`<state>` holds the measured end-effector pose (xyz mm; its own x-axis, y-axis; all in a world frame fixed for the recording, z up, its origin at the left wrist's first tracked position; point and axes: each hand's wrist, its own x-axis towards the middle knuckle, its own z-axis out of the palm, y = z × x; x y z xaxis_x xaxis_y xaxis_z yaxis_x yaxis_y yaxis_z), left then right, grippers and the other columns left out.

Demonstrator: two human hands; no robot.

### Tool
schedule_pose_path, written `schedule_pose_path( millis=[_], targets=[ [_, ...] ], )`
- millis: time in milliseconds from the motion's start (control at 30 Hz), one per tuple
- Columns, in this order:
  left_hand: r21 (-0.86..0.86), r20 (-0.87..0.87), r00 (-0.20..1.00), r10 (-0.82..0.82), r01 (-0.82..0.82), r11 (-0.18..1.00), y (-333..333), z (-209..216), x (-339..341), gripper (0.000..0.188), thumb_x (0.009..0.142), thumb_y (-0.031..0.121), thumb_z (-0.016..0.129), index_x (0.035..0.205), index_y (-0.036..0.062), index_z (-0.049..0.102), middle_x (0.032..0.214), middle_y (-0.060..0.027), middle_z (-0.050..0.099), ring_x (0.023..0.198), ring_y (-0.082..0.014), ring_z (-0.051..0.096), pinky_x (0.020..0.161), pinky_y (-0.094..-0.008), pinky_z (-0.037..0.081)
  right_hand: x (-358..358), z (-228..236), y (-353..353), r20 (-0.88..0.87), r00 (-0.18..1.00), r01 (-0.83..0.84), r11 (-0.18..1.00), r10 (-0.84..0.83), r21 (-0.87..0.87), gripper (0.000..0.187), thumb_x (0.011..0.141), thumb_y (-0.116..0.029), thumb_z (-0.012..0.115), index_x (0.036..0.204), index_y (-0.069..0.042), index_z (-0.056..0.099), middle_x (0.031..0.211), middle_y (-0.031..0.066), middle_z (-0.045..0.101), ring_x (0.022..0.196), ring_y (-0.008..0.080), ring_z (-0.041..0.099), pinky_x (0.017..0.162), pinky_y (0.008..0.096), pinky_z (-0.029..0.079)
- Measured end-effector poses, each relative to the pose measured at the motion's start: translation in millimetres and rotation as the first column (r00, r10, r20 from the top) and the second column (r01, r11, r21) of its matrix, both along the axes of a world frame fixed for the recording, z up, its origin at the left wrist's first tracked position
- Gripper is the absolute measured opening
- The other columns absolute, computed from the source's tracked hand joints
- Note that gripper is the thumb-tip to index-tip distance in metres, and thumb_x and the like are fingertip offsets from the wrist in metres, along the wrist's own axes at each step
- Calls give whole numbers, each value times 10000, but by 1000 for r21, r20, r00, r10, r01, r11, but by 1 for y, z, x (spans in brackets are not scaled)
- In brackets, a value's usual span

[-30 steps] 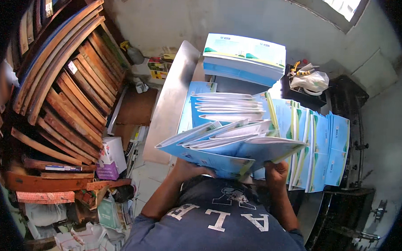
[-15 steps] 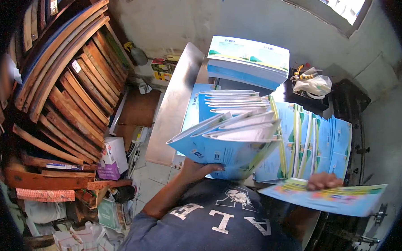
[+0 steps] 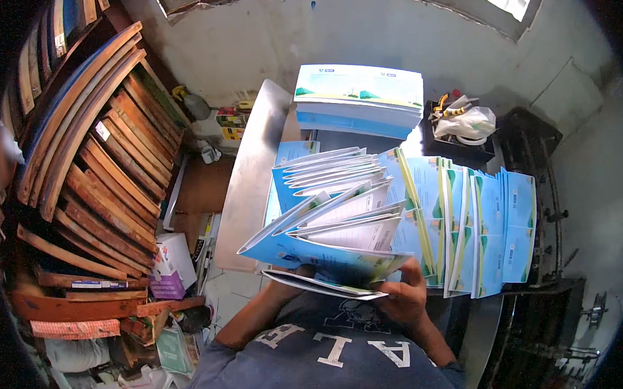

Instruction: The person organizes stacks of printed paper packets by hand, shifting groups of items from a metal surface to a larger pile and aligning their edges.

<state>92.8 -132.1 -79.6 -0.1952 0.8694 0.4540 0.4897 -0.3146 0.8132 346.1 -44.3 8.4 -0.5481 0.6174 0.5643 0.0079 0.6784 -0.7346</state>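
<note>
Booklets [image 3: 326, 247], fanned and blue-covered, sit in my hands close to my chest, above the near edge of the surface [image 3: 245, 212]. Half a second ago my right hand [image 3: 404, 296] was out to the right carrying one booklet away; now it is back at the bundle's right corner, fingers curled over the bottom edge, so I judge that one copy has been set off and the next is about to be gathered. My left hand [image 3: 301, 270] is mostly hidden under the fan; it seems closed on the bundle from below, but I cannot see the fingers. The bundle looks like thin folded paper, glossy blue outside and white inside, the sheets splaying apart with sharp creased spines. Just beyond it a second fan [image 3: 326, 171] of the same sheets lies on the surface, and to the right overlapping rows [image 3: 484, 223] of booklets stand shingled, blue with green and yellow bands. A squared stack [image 3: 359, 99] rests at the far end. The surface is dull grey metal, smooth. Curved wooden slats [image 3: 84, 150] fill the left wall.
</note>
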Motion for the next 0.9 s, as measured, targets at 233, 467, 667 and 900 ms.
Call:
schedule_pose_path(
  millis=[233, 467, 667, 900],
  targets=[
    [5, -5, 1000, -19, 19, 1000, -3, 1, 7, 385, 764, 227, 834, 1046, 10, 685, 1000, -96, 710, 920, -249, 677, 838, -382, 534, 2, -10, 0, 103, 991, -85, 995, 90, -50, 201, 683, -50, 777, 820, -44, 631, 957, 184, 706, 794, 361, 684, 691, 439, 551],
    [-2, -12, 1000, -27, 27, 1000, -6, 5, 11, 377, 764, 221, 833, 1039, 7, 688, 1000, -100, 710, 917, -247, 679, 833, -379, 535, -1, -27, -11, 4, 947, 317, 938, -321, 138, 423, 744, -232, 832, 1011, -52, 558, 851, 119, 638, 721, 286, 610, 683, 399, 509],
    [-10, -13, 999, -38, 38, 999, -8, 10, 12, 369, 764, 216, 831, 1033, 5, 690, 1000, -103, 711, 914, -246, 680, 828, -375, 537, 2, -17, 2, -535, 845, -318, 821, 19, -474, 227, 911, -165, 663, 1030, 14, 590, 842, 128, 634, 739, 241, 578, 703, 369, 469],
    [-20, 9, 999, -45, 46, 999, -1, 13, 10, 361, 764, 210, 830, 1026, 2, 694, 1001, -107, 711, 911, -244, 681, 823, -372, 538, 4, -7, 18, -619, 780, -244, 867, -92, -435, 186, 915, -218, 687, 909, -33, 673, 1059, 155, 580, 948, 264, 558, 971, 447, 428]
  ],
)
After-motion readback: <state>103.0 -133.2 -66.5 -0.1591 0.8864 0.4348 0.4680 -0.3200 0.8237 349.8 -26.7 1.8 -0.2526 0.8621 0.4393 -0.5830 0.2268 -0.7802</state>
